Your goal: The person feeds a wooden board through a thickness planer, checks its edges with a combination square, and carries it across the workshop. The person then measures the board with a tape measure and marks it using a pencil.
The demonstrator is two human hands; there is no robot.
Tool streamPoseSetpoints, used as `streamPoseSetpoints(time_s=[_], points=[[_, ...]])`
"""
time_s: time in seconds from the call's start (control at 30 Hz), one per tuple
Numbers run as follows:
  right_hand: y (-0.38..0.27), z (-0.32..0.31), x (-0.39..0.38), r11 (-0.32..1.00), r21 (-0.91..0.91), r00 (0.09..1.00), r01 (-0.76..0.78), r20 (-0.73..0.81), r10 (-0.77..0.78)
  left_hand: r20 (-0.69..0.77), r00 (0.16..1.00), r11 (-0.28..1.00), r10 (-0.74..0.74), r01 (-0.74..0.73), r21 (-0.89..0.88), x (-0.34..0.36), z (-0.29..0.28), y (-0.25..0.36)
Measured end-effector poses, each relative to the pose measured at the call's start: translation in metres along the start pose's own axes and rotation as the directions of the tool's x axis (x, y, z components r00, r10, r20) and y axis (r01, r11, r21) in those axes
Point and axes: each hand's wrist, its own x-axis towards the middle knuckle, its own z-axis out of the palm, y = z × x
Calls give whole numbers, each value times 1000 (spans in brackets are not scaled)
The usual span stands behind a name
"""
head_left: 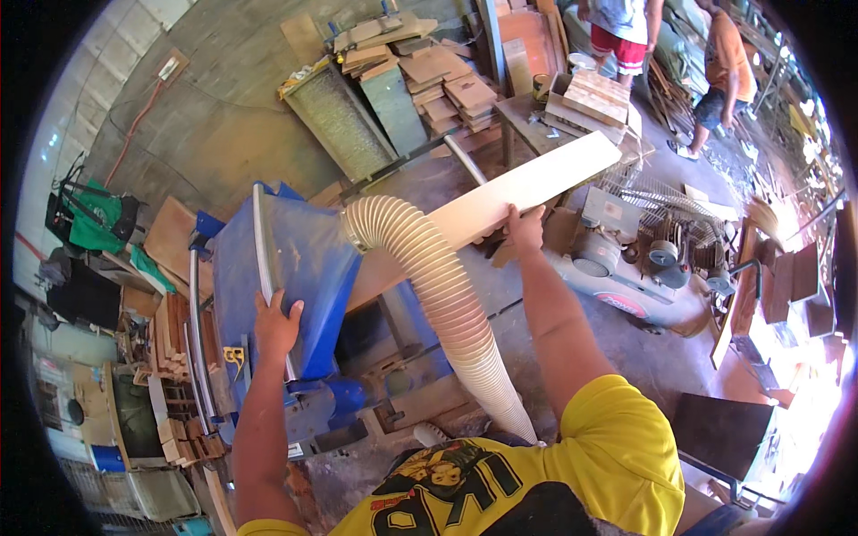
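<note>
Yellow shirt fabric (617, 447) fills the lower edge, nearest the lens, with a ribbed cream dust-extraction hose (438, 295) rising from beside it to the blue planer hood (295, 250). Left hand (275, 323) lies flat on the hood's blue side, fingers spread against a pale metal strip, gripping nothing. Right hand (525, 228) is closed over the near edge of a long pale wooden board (527, 188), which slants up and to the right from behind the hose toward a cluttered workbench (536, 125). Judged by its look, the board is stiff, dry and moderately heavy (its far end overhangs unsupported), so a hold near mid-length, as here, should balance it best; the edges may splinter. A grey compressor (626, 259) with a curved red-and-white label on its tank sits on the floor beneath the board. Stacked offcuts (438, 80) lie beyond; two other people (679, 45) stand at the top edge.
</note>
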Motion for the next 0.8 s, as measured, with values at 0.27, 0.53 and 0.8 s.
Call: streamPoseSetpoints(time_s=[0.27, 0.53, 0.8], points=[[30, 9, 50, 989, 18, 984, 148, 97, -149, 17, 1000, 999, 9, -8, -42, 4, 2, 6], [53, 17, 96, 978, 137, 979, 157, -154, -136, 52, 999, 996, 6, -1, -94, 9, -4, 22], [40, 17, 69, 656, 729, 963, -196, 269, -11, 52, 998, 997, -22, 25, -68, 2, -6, 8]])
